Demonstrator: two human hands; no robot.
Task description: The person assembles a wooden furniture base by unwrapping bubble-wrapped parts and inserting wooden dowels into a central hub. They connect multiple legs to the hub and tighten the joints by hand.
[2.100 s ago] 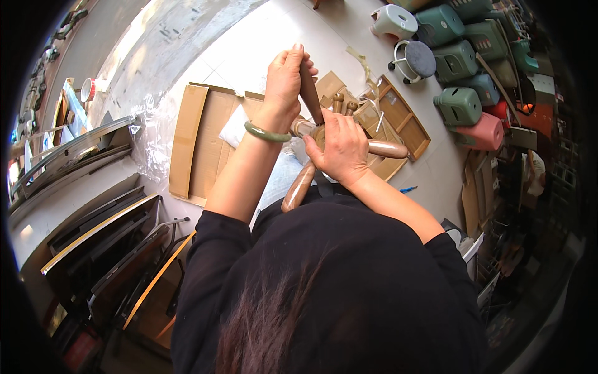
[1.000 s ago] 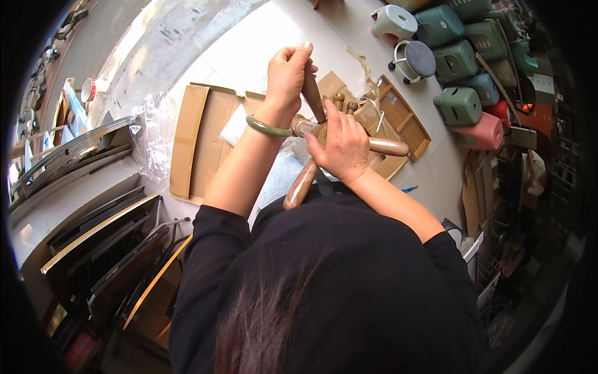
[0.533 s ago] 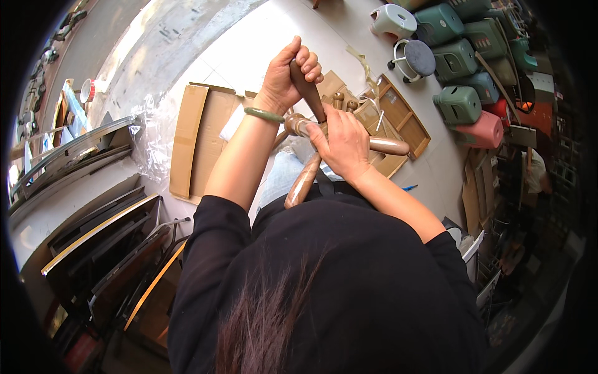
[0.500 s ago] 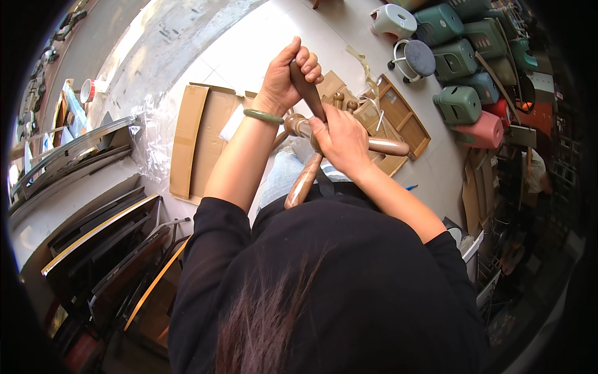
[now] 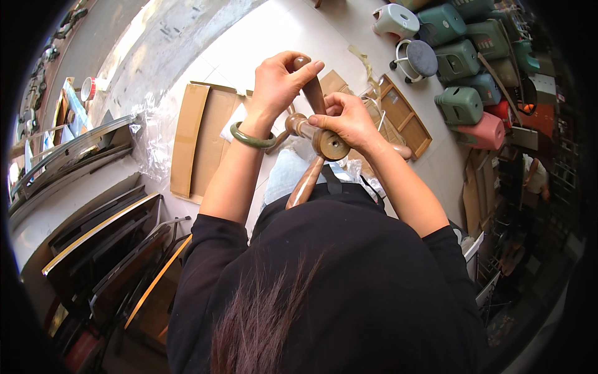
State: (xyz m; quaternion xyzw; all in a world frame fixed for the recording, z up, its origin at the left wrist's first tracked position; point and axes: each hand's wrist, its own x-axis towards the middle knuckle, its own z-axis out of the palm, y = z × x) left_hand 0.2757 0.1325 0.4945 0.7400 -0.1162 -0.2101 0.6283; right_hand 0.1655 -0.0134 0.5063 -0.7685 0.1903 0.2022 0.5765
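Note:
A turned wooden post (image 5: 299, 126) with a round end face, a hole at its centre, lies across my lap with wooden legs sticking out from it. My left hand (image 5: 279, 84) is closed on the upper tip of a dark tapered wooden leg (image 5: 314, 95), thumb and fingers pinching it. That leg's lower end meets the post near my right hand (image 5: 352, 124). My right hand is curled, its thumb on the post beside the leg's base; its other fingertips are partly hidden. A striped wooden leg (image 5: 306, 182) points down toward me. Another leg (image 5: 402, 151) shows beyond my right wrist.
An opened cardboard box (image 5: 190, 143) and clear plastic wrap (image 5: 149, 137) lie on the floor to the left. A brown wooden frame (image 5: 405, 115) lies on the right. Stacked plastic stools (image 5: 459, 105) and a round wheeled stool (image 5: 418, 59) stand farther right. Folded boards (image 5: 99, 237) lean at lower left.
My left hand has turned from a fist around the leg to a pinch on its tip, moving slightly down. My right hand has loosened and shifted, uncovering the post's round end.

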